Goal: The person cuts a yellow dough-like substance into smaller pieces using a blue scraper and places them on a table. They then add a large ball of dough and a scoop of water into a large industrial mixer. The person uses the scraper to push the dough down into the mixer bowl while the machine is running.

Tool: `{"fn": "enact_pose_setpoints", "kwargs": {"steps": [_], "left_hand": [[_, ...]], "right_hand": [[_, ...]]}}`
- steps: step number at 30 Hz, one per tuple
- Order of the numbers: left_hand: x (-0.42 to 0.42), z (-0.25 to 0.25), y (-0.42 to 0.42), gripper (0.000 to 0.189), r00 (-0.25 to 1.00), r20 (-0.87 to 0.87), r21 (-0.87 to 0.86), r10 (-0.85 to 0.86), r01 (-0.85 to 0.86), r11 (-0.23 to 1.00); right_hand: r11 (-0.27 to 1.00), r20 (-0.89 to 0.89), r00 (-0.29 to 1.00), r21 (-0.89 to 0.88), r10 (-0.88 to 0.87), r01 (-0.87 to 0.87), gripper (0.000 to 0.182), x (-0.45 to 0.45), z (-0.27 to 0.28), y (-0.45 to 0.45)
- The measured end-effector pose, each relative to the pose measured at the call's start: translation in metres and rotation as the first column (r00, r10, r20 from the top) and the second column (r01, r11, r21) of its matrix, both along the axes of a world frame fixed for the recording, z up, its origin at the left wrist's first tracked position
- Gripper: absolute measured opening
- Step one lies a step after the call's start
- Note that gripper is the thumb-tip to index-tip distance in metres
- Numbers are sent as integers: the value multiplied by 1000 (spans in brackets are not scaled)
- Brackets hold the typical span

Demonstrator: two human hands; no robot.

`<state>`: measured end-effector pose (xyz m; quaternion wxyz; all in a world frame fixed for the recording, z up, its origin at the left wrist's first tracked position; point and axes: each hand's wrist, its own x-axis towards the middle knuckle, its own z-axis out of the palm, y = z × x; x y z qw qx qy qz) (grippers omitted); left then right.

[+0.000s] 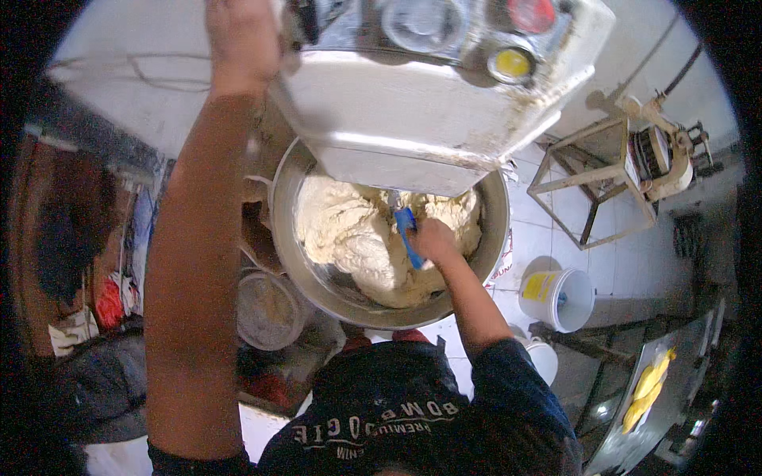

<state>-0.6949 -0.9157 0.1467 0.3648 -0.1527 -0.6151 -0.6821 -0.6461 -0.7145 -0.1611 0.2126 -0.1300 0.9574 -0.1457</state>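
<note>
A large steel mixing bowl (497, 238) holds pale, lumpy dough (369, 250) below the head of a white mixing machine (405, 107). Over the dough, my right hand (433, 239) grips the blue handle of a scraper-like tool (406, 229). The tool's metal end points toward the machine, and its tip is hard to make out among the dough and shadow. My left hand (243, 44) is raised beside the machine's upper left side, blurred and cut off by the picture's top edge. Whether it touches the machine cannot be told.
Round items, one red (531, 15) and one yellow (512, 62), sit atop the machine. Rightward are a metal-framed machine (619, 172), a white bucket (565, 300) and a tray (616, 410) bearing yellow cloth-like material (649, 390). A round container (269, 309) stands left of the bowl.
</note>
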Motion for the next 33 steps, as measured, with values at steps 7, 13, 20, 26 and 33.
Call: {"fn": "enact_pose_setpoints", "kwargs": {"steps": [7, 13, 20, 26, 33], "left_hand": [[-21, -4, -40, 36, 898, -289, -354, 333, -423, 834], [-37, 5, -55, 27, 720, -554, -347, 417, -656, 670], [-29, -22, -61, 21, 587, -665, -223, 463, -747, 627], [-29, -10, -54, 20, 647, -585, -136, 489, -673, 727], [-35, -6, -46, 20, 650, -585, -113, 484, -657, 746]], "right_hand": [[953, -452, 864, -87, 221, -290, 17, 0, -23, -13], [942, -586, 800, -182, 127, -282, 9, -19, -1, 9], [918, -480, 784, 170, 394, -358, 13, -14, 38, 58], [838, -552, 666, 123, 502, -531, 18, 6, 73, 15], [838, -426, 723, 241, 544, -489, 18, 2, 8, 2]]}}
